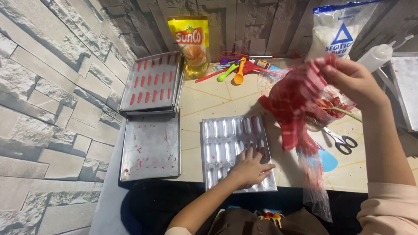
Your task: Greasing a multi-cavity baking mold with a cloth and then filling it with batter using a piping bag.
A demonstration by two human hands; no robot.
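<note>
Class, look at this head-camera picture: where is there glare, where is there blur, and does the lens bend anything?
In the head view, glare whitens the hollows of the metal mould tray under the left hand; the red-filled plastic bag held up by the right hand looks motion-blurred; the stone-pattern wall bows and stretches toward the left edge, a wide-angle distortion.

On the desk (217, 100) the mould tray (237, 150) lies at the near edge, with a flat tray (150, 148) to its left and stacked trays (152, 82) behind that; scissors (342, 140) lie right of the mould tray, and an oil pouch (191, 43) and spoons (233, 72) stand behind
</note>
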